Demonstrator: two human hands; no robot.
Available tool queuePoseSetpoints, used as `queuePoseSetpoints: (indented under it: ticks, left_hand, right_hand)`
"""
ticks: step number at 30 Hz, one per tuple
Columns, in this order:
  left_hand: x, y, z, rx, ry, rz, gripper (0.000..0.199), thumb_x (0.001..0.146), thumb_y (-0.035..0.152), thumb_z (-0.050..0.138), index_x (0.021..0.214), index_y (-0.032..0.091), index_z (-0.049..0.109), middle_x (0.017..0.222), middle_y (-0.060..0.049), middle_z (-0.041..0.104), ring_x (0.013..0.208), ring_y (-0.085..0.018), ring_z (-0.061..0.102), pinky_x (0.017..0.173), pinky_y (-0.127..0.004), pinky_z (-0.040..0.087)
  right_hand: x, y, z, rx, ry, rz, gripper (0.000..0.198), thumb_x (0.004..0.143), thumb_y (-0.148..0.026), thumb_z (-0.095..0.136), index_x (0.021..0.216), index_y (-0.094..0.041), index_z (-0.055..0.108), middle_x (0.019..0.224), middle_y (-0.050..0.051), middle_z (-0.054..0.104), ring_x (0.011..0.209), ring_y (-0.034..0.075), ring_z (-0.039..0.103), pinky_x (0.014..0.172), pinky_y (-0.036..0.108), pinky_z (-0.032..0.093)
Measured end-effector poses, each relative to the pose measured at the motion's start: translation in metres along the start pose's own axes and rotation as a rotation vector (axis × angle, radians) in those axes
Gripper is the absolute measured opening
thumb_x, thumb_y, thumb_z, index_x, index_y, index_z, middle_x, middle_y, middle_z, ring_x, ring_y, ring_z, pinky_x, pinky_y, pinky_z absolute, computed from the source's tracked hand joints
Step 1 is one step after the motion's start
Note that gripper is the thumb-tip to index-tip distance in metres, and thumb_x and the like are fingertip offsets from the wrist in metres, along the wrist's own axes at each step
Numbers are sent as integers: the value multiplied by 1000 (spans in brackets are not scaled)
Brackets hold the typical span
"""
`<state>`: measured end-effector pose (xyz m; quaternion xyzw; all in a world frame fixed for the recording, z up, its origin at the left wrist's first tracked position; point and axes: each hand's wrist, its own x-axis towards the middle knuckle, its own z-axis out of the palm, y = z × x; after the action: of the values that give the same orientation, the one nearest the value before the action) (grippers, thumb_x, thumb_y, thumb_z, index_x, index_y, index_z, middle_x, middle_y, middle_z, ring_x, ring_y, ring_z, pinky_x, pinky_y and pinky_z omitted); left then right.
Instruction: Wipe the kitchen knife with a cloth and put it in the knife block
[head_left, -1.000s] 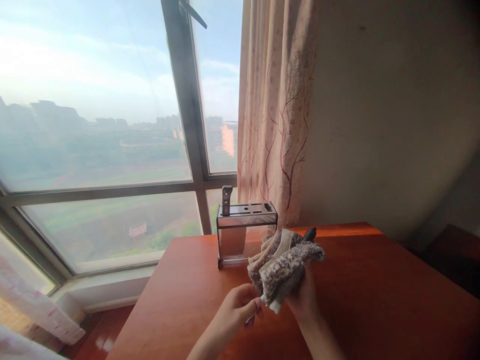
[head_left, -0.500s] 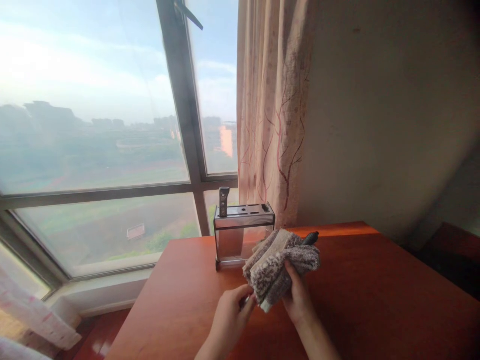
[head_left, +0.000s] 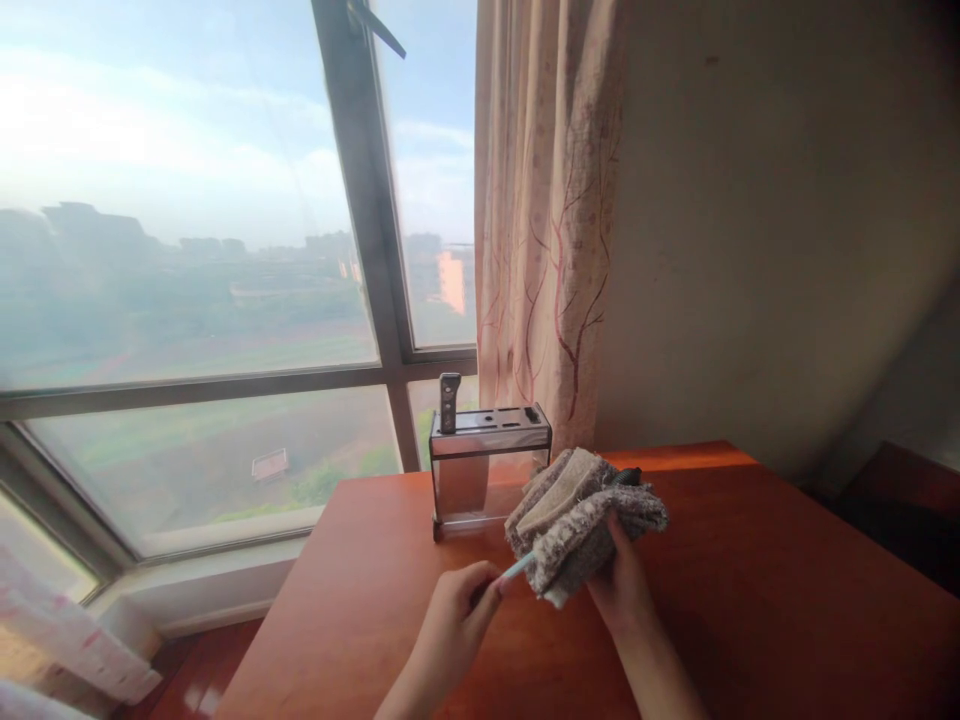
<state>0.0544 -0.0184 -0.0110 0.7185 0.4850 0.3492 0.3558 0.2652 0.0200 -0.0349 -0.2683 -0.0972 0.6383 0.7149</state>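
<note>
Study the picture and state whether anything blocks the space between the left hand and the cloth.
Nothing visible blocks it. Only a thin pale strip, pinched by the left hand, spans that gap to the cloth, which the right hand holds. The clear-sided holder stands beyond, outside the gap.

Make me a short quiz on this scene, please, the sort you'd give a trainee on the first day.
1. Which hand grips the cloth?
2. True or false: the holder stands on the table.
3. Pick one. What sticks up from the holder's top?
a) a spoon
b) a dark handle
c) a flower

Key
1. The right hand; the left hand pinches a pale strip that pokes out of the cloth.
2. True.
3. b
</note>
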Motion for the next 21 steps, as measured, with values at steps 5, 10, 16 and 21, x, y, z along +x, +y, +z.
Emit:
queuePoseSetpoints:
  ticks: [5,10,16,21]
  left_hand:
    - [1,-4,-2,124,100,39,30,87,37,50,66,17,51,59,3,40,56,-11,35,53,-24,24]
    - [-2,1,2,83,-15,57,30,90,37,46,69,17,51,59,4,40,56,-11,34,52,-24,23]
    - [-3,6,7,-98,-75,31,40,92,47,41,70,16,52,62,4,36,58,-10,31,53,-23,25]
    - [-2,-4,8,-417,-149,-163,50,85,63,43,72,16,54,51,8,28,47,-8,23,43,-22,16]
  right_hand:
    - [1,-3,-5,-35,56,-45,44,64,-40,81,104,-27,69,97,-1,76,93,22,68,83,34,54]
    - [-5,6,-4,-47,-56,58,41,67,-47,77,101,-26,71,98,2,75,101,26,66,92,42,51]
    - [-9,17,2,-125,-125,93,50,66,-46,79,110,-25,66,105,2,73,103,26,65,92,42,50]
    - [-7,18,5,-384,68,-183,54,59,-41,84,106,-22,67,104,4,74,103,28,64,86,38,51]
